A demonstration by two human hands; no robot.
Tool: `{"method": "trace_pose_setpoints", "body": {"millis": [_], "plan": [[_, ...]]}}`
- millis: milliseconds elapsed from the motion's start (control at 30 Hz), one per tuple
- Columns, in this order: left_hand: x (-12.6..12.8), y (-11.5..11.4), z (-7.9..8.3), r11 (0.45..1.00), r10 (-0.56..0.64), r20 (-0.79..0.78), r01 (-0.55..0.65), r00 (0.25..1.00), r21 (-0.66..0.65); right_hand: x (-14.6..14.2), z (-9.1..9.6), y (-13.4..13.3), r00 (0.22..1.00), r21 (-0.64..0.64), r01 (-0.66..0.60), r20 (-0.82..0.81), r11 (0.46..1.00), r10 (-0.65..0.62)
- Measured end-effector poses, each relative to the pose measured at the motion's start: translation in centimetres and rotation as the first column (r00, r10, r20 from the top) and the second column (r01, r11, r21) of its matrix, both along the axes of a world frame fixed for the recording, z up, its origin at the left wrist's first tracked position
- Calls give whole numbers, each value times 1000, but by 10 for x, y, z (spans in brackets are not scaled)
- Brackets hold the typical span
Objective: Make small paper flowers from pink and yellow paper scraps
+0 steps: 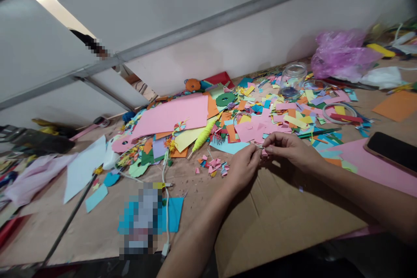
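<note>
My left hand [246,163] and my right hand [288,147] meet fingertip to fingertip above the upper edge of a brown cardboard sheet [276,221]. Both are closed in a pinch. What they pinch is small and mostly hidden by the fingers; a bit of pink paper shows just under the right fingertips. Beyond the hands lie pink paper strips [260,129] and a light blue paper piece [228,145]. Left of my left hand is a little heap of folded paper bits [216,166]. A yellow-green yarn-wound stick [205,136] rests behind that heap.
Coloured paper scraps cover the table's back, around a glass jar [293,80]. A large pink sheet [176,113] lies at back left. A phone [394,152] rests on pink paper at right. A white cable [167,208] runs down the left side. A purple plastic bag [342,54] sits back right.
</note>
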State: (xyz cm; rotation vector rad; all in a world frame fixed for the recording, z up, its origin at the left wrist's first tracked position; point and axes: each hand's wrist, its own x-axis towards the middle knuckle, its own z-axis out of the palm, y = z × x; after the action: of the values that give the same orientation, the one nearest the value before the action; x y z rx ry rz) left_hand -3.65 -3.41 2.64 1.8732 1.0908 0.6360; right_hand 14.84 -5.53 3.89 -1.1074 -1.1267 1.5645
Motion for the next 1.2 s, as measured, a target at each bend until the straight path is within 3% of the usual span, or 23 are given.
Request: {"method": "trace_pose_setpoints", "body": {"millis": [267,367,567,767,967,1200], "plan": [[-1,0,0,985,-7,144,32,990,-170,1,-1,1,1000,-11,3,12,1000,-3],[-1,-1,0,986,-4,154,29,988,-164,1,-3,3,1000,-39,-24,-1,999,24],[0,-1,0,987,-29,163,54,986,-150,3,-2,2,992,18,-16,124,1000,14],[1,-1,-5,987,36,184,-5,982,-162,2,0,2,993,1,-13,120,1000,13],[1,-2,-2,990,-7,166,31,986,-140,1,4,0,976,39,-16,217,999,7],[2,-1,-5,993,30,191,-7,981,-119,1,3,-1,983,20,-33,181,999,29]]}}
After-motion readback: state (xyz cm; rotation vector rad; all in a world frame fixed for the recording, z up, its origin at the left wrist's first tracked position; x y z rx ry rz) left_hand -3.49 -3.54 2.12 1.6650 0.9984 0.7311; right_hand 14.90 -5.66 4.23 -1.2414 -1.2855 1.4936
